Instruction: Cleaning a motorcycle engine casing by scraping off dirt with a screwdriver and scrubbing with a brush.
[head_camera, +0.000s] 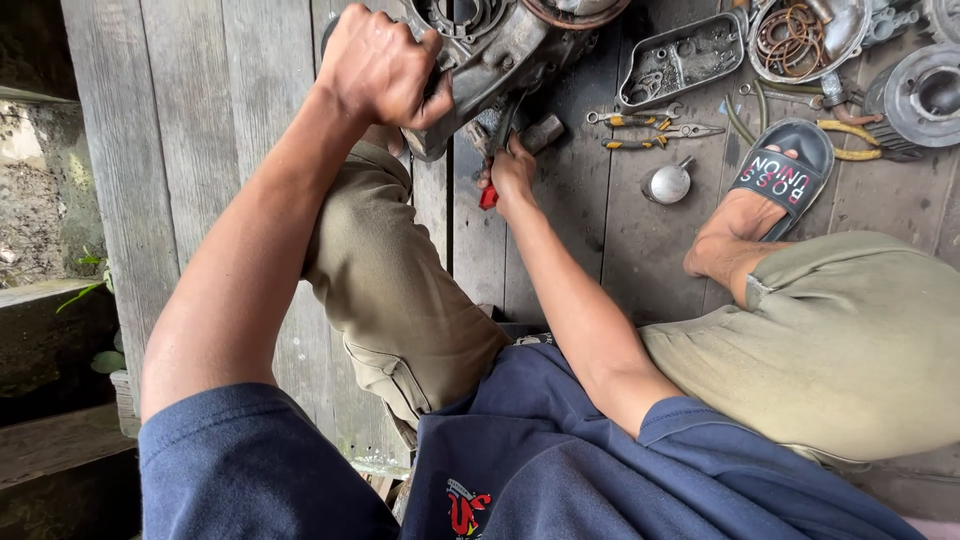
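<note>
1. Looking down through the head camera, I see a grey cast-metal engine casing (490, 50) resting on weathered wooden floor planks (200, 120). Its surface is dull, oily and uneven, with round openings and rounded housing edges.
2. My left hand (378, 68) is clenched over the casing's near-left edge, knuckles up, fingers wrapped onto the metal.
3. My right hand (512, 172) is closed around the red handle of a slim hand tool (496, 150). The dark metal shaft runs up from the fist to the underside of the casing; I cannot tell whether the tip touches it.
4. The casing lies directly beyond both hands, touching the left grip and just above the right one. A small grey block (542, 132) sits just beside the right hand.
5. To the right, well apart from the hands, lie an oblong metal tray (682, 58) with small parts, a round bowl of rusty rings (790, 35), several wrenches and pliers with yellow grips (640, 130), a shiny domed cap (668, 184) and a ribbed circular metal part (925, 92).
6. A black slide sandal (785, 170) is on my right foot beside the tools.
</note>
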